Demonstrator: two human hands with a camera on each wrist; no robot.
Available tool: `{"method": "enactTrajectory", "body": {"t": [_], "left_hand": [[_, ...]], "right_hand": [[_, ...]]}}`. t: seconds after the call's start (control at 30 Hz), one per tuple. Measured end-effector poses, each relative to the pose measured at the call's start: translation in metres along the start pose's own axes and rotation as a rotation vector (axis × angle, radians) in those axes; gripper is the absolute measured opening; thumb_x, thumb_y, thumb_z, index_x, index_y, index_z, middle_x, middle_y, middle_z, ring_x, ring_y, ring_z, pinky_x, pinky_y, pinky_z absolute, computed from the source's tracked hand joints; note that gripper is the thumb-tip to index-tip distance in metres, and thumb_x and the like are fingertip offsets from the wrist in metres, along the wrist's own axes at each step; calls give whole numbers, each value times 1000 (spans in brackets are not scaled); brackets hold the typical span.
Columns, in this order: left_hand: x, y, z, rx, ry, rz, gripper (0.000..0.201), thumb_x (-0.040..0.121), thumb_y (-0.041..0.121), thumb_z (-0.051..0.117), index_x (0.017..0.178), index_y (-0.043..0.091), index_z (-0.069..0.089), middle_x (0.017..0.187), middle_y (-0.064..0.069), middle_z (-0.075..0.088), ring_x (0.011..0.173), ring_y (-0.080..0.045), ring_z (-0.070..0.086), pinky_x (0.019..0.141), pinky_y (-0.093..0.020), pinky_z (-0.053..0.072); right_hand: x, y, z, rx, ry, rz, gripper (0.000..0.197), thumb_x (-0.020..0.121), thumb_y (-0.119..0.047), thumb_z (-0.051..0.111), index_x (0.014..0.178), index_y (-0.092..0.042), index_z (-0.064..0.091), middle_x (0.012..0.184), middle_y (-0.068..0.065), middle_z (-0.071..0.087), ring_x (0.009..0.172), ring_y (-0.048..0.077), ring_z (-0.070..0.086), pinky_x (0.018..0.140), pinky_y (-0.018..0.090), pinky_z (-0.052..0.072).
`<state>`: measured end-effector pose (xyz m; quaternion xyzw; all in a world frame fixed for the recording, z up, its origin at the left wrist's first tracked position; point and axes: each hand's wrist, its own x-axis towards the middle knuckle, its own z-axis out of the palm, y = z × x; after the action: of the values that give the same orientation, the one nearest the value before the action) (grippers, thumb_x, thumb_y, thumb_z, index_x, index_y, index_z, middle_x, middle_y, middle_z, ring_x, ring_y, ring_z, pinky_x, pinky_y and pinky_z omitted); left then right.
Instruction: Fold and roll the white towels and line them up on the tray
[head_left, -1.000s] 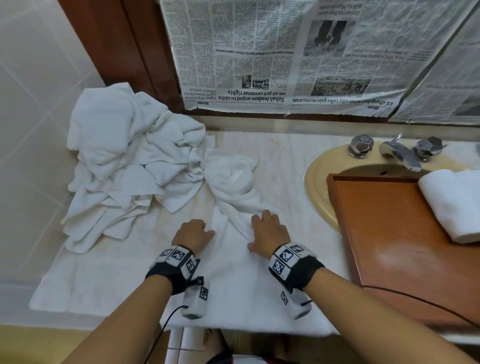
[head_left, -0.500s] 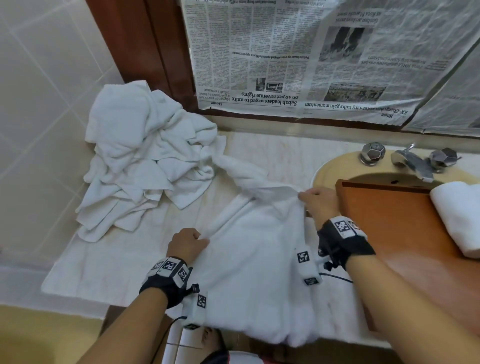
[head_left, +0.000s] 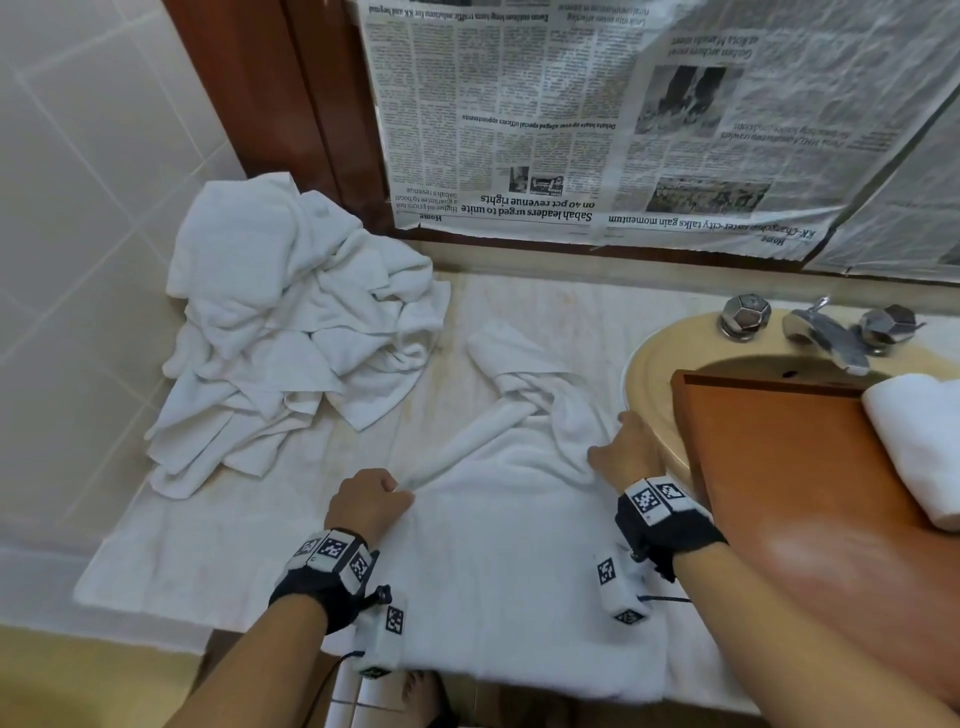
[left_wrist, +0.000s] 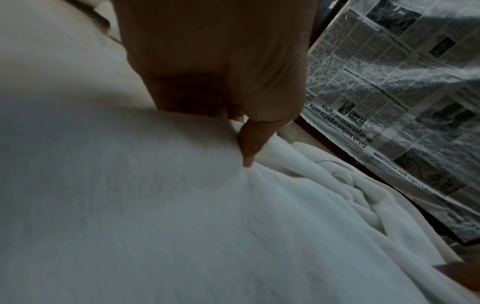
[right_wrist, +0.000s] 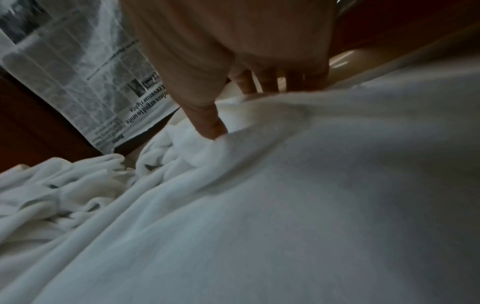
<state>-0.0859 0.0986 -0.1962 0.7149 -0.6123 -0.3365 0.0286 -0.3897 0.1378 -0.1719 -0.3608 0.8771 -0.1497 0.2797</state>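
The worktop (head_left: 545, 312) carries the towel (head_left: 509, 561) I am handling, spread flat just left of the tray (head_left: 789, 467), its far end still bunched. The unfolded towel pile (head_left: 291, 322) lies well left of the tray, against the tiled wall. The tray rests over the sink (head_left: 649, 353), with one rolled towel (head_left: 914, 441) at its right side. My left hand (head_left: 366, 501) pinches the towel's left edge; my right hand (head_left: 626, 447) pinches its right edge, beside the tray.
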Motion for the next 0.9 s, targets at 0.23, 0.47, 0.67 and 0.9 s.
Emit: {"method": "enactTrajectory", "body": {"t": [0.23, 0.47, 0.67, 0.9], "left_hand": [[12, -31, -36, 160, -97, -169, 14, 78, 24, 67, 80, 13, 58, 89, -4, 58, 82, -23, 56, 71, -28, 43], [20, -3, -43, 308, -288, -51, 40, 78, 29, 70, 113, 22, 53, 111, 1, 55, 104, -19, 54, 87, -29, 46], [17, 80, -3, 219, -268, 160, 49, 89, 42, 58, 130, 15, 51, 129, -5, 55, 116, -22, 54, 89, -28, 43], [10, 98, 23, 66, -229, 219, 18, 89, 29, 56, 101, 17, 62, 119, -7, 64, 105, -26, 60, 82, -26, 42]], "right_hand": [[4, 18, -11, 445, 21, -32, 23, 82, -17, 56, 69, 2, 55, 68, 15, 54, 67, 28, 53, 63, 33, 38], [-8, 9, -8, -138, -223, 18, 52, 81, -31, 65, 123, -7, 47, 115, 13, 57, 112, 33, 56, 73, 32, 47], [-12, -29, 15, -167, -163, -334, 78, 82, -40, 69, 145, -22, 28, 138, 8, 38, 128, 30, 38, 103, 43, 39], [-7, -29, 35, 47, -213, -310, 23, 92, -12, 46, 69, -15, 44, 78, 3, 52, 80, 23, 52, 62, 28, 37]]}}
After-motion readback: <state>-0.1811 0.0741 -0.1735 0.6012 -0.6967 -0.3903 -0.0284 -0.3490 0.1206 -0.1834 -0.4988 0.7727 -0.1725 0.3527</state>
